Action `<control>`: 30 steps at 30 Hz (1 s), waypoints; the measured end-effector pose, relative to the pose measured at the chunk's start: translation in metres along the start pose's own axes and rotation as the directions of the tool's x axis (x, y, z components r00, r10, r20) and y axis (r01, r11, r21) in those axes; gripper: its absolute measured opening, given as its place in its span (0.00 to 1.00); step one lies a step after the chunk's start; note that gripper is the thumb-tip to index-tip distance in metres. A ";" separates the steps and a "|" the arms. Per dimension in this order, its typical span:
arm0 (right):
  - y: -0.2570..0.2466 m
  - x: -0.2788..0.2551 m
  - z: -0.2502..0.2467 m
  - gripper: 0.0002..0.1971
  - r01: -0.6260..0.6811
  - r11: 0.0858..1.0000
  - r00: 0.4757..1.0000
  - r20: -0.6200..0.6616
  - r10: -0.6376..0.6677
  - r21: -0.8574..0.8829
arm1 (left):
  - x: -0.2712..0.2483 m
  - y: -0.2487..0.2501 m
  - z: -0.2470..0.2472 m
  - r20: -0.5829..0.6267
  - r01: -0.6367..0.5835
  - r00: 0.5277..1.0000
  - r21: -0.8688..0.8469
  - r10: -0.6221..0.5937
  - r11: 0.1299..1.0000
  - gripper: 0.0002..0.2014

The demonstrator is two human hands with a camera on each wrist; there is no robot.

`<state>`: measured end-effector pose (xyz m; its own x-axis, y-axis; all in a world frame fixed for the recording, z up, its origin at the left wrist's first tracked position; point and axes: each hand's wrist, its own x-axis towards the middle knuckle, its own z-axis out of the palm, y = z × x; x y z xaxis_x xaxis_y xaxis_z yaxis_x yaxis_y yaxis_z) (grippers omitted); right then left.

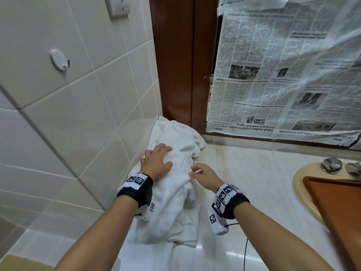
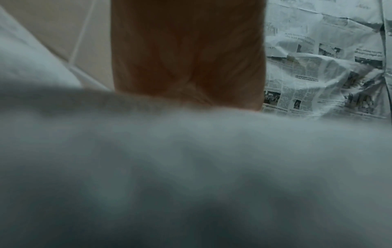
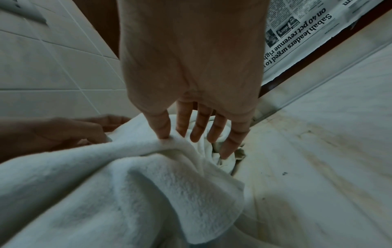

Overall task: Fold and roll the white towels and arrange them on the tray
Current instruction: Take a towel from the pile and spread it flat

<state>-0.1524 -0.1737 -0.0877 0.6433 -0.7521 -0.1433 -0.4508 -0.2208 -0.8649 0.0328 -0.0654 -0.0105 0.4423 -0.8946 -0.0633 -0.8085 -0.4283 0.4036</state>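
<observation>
Nearest me, the crumpled white terry-cloth towels (image 1: 172, 208) lie in a loose heap on the pale marbled stone worktop (image 1: 254, 192), bunched against the cream tiled wall (image 1: 58, 114) and running back into the corner. My right hand (image 1: 203, 176) hovers at the heap's right edge with fingers extended and relaxed; in the right wrist view one fingertip (image 3: 164, 134) touches a raised fold, gripping nothing. My left hand (image 1: 157, 160) lies flat and spread on top of the heap, pressing it down, holding nothing.

I judge the cloth soft, limp and light, thick enough to hold a ridge yet unable to keep a shape unsupported; its pile should not slip against skin. The layers are tangled, so I cannot tell how many towels there are. I would take hold at a hemmed edge or corner, such as the rounded fold (image 3: 207, 209) lying towards me, and lift one towel free before flattening it.

Farther right, the orange-brown wooden tray (image 1: 336, 202) rests across the yellowish oval sink (image 1: 298, 184), well apart from the heap.
</observation>
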 end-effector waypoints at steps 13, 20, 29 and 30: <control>-0.032 -0.046 -0.032 0.13 0.162 0.985 0.985 -0.074 -0.158 0.052 | -0.023 0.000 -0.027 -0.214 -0.076 0.975 -0.093 0.055 0.993 0.07; -0.039 -0.107 -0.090 0.09 0.228 0.926 0.972 0.129 -0.197 -0.301 | -0.078 0.022 -0.060 -0.281 -0.174 0.951 -0.141 0.129 0.975 0.14; -0.027 -0.196 -0.179 0.07 0.281 0.863 0.956 0.049 -0.288 -0.420 | -0.164 0.100 -0.080 -0.484 -0.326 0.852 -0.190 0.201 0.926 0.11; -0.027 -0.204 -0.188 0.07 0.295 0.852 0.949 0.028 -0.314 -0.433 | -0.171 0.107 -0.082 -0.498 -0.334 0.845 -0.209 0.194 0.919 0.11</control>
<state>-0.3878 -0.1312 0.0552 0.7697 -0.6267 0.1219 -0.4621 -0.6786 -0.5709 -0.0972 0.0528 0.1184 0.4102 -0.7760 0.4792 -0.8096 -0.0680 0.5830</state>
